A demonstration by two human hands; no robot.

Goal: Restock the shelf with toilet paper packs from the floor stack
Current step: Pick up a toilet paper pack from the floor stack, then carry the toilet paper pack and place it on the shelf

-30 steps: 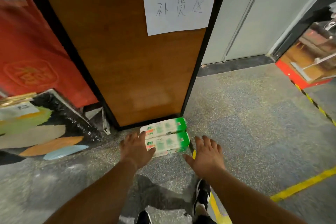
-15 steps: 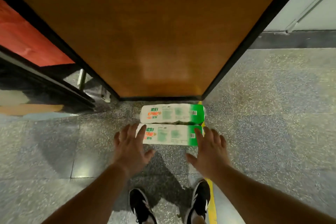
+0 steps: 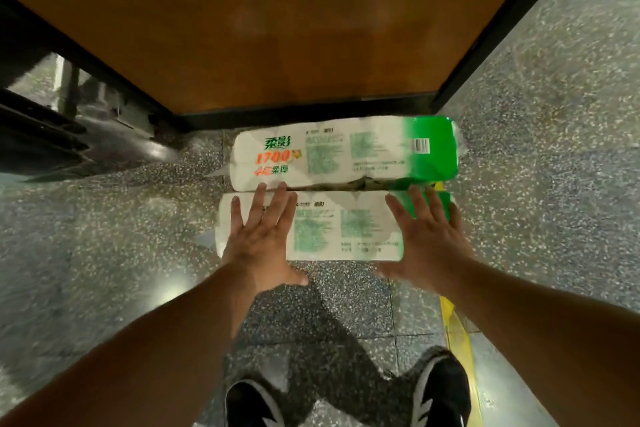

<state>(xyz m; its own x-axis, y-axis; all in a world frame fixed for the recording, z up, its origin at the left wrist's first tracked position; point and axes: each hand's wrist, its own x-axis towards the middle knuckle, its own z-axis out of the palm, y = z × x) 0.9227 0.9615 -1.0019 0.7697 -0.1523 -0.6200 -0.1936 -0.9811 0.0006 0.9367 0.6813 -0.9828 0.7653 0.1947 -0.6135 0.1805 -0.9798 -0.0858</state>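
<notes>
Two long white-and-green toilet paper packs lie side by side on the speckled floor. The far pack (image 3: 346,152) rests against the base of a brown wooden panel. Over the near pack (image 3: 339,225) both hands are spread flat. My left hand (image 3: 259,236) covers its left, white end with fingers apart. My right hand (image 3: 426,232) lies over its right, green end, fingers spread too. Neither hand is closed around the pack.
The brown panel (image 3: 277,28) with a black frame rises straight ahead. A dark metal rack base (image 3: 69,128) stands at the left. A yellow floor line (image 3: 457,333) runs at the right. My two black shoes (image 3: 440,388) are below the hands.
The view has dropped closer to the floor. Both hands moved forward from in front of the near pack to lie on top of it.
</notes>
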